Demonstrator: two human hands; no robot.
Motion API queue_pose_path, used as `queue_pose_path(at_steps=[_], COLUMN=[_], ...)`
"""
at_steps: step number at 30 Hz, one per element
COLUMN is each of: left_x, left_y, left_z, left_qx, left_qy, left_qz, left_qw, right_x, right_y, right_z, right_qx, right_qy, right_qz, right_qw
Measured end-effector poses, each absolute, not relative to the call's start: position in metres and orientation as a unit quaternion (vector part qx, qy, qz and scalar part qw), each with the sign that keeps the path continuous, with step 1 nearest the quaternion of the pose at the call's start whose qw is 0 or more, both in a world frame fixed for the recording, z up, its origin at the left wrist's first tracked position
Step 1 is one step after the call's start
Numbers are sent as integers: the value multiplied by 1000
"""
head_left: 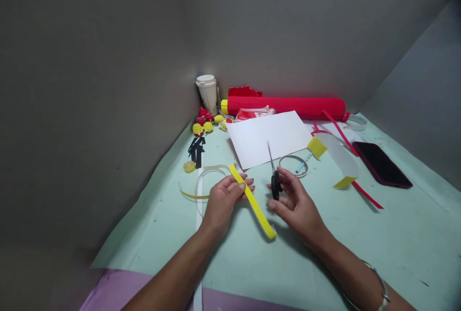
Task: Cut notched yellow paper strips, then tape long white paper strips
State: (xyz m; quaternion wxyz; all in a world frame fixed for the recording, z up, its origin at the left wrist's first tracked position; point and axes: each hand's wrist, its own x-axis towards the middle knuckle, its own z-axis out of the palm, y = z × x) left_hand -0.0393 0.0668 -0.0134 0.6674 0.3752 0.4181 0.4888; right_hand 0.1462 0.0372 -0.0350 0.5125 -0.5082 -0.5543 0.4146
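Note:
My left hand (225,200) pinches a yellow corrugated strip (256,210) near its upper part, between thumb and fingers. The strip slants down to the right, above the pale green sheet (162,239). To the right of it, my right hand (297,203) holds scissors (275,185) by their black handles, with the thin blades pointing up and away from me. The scissors and the strip are apart. Behind my left hand lie loops of thin strip (194,197), partly hidden by the hand.
White paper (270,135) lies behind the hands. Beyond it are a red roll (288,106) and a paper cup (208,94). Small red and yellow pieces (202,123), black strips (196,151) and a tape roll (189,167) sit left; a phone (382,164) lies right.

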Motion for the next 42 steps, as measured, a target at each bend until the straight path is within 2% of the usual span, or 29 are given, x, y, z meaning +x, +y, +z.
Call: queue_pose_path(at_steps=[11, 22, 33, 38, 42], left_x=[-39, -39, -55, -38, -21], left_y=[68, 68, 93, 85, 73], left_z=[-12, -11, 6, 7, -2], left_qx=[369, 419, 490, 441, 434], left_qy=[424, 452, 494, 478, 439], left_qz=[500, 501, 447, 456, 393], left_qw=[659, 607, 562, 608, 682], right_x=[137, 145, 145, 142, 139], right_y=[31, 43, 45, 45, 45], right_z=[-31, -29, -23, -17, -17], right_qx=[-469, -476, -482, -491, -479], right_qy=[-574, -495, -452, -427, -422], right_qz=[492, 469, 491, 503, 519], right_qw=[458, 555, 569, 569, 568])
